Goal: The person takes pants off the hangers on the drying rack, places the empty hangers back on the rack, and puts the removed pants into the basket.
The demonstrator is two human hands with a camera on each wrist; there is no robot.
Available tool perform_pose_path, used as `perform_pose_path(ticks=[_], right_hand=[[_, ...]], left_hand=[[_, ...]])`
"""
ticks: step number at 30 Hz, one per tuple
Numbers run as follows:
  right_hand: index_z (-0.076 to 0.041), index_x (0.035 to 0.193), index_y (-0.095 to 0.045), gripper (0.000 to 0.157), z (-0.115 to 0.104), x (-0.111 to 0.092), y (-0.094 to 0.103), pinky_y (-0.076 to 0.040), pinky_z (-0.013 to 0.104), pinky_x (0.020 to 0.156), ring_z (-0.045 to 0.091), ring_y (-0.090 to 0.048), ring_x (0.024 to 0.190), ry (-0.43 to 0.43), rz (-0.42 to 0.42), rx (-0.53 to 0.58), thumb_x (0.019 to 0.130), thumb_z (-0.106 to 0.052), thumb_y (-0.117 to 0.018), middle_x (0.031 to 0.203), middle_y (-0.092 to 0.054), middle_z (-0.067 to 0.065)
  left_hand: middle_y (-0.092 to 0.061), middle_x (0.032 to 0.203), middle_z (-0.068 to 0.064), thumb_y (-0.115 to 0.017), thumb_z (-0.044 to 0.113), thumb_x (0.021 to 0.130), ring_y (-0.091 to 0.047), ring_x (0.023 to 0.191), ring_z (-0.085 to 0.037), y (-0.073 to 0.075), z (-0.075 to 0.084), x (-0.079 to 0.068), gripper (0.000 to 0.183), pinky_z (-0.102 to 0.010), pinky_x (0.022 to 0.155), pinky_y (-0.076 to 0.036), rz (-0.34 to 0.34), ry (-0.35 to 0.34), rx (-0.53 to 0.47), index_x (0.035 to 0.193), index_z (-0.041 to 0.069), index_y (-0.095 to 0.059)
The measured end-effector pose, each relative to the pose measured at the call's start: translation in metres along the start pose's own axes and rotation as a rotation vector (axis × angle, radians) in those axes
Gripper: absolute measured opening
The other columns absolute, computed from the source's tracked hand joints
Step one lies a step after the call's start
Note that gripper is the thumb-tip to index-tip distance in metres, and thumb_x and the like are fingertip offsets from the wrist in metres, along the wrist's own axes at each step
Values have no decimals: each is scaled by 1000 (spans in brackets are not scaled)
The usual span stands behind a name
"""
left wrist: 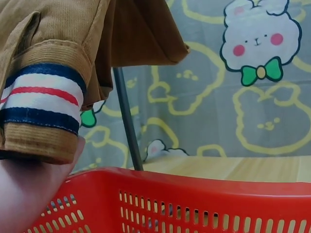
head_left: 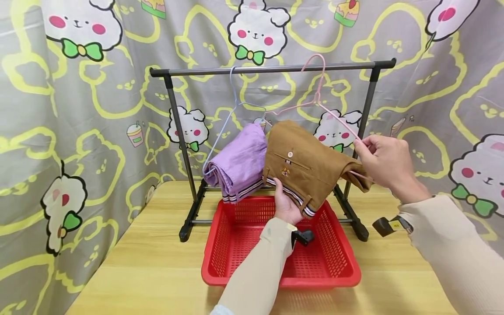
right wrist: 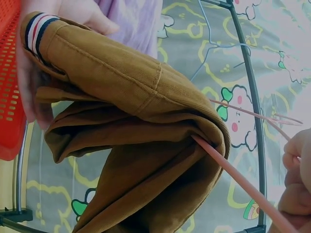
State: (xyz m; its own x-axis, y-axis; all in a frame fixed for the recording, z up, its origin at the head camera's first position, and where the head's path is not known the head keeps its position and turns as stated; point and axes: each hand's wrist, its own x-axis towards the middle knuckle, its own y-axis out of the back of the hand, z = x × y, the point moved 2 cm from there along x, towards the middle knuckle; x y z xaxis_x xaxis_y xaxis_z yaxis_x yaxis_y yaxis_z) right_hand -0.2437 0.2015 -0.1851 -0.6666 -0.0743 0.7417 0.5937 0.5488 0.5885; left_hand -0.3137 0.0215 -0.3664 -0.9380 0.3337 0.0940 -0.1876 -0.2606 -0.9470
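Above the red basket [head_left: 307,282]'s back left corner, I see purple trousers [head_left: 240,153] folded over a blue hanger [head_left: 225,130], apparently hooked so the rail [head_left: 271,69] carries their weight. Above the basket's back right, I have the left hand [head_left: 286,208] gripping the brown trousers [head_left: 311,162] from below, likely so the fold doesn't slip. Beyond the basket's right edge, the right hand [head_left: 387,162] pinches the pink hanger [head_left: 338,121], presumably to steady it.

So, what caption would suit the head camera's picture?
Left hand holding brown trousers, right hand gripping pink hanger; purple garment hanging alongside.
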Motion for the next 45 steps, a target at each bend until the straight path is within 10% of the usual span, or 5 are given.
perform_pose_path(ticks=[17, 31, 45], right_hand=[[-7, 70, -64, 30, -4, 4, -3, -27, 34, 52, 19, -42, 51, 11, 14, 4, 88, -28, -54, 49, -49, -1], [-6, 71, -64, 31, 6, 3, 7, -26, 34, 56, 11, -40, 45, -1, 1, -28, 89, -28, -53, 49, -51, 1], [-7, 72, -64, 32, 5, -2, 4, -26, 32, 51, 18, -44, 48, -11, -11, -29, 89, -31, -52, 49, -51, 0]], left_hand=[[-60, 110, 0, -39, 71, 80, -53, 105, -17, -6, 7, 1, 64, -39, 97, -34, 3, -17, 37, 113, 19, -56], [-66, 90, 2, -60, 60, 75, -61, 83, -13, -17, -3, 12, 44, -35, 89, -40, 193, 38, 116, 91, 19, -64], [-66, 83, 3, -56, 47, 85, -62, 76, -11, -25, 0, 0, 32, -30, 75, -47, 166, 6, 199, 88, 16, -63]])
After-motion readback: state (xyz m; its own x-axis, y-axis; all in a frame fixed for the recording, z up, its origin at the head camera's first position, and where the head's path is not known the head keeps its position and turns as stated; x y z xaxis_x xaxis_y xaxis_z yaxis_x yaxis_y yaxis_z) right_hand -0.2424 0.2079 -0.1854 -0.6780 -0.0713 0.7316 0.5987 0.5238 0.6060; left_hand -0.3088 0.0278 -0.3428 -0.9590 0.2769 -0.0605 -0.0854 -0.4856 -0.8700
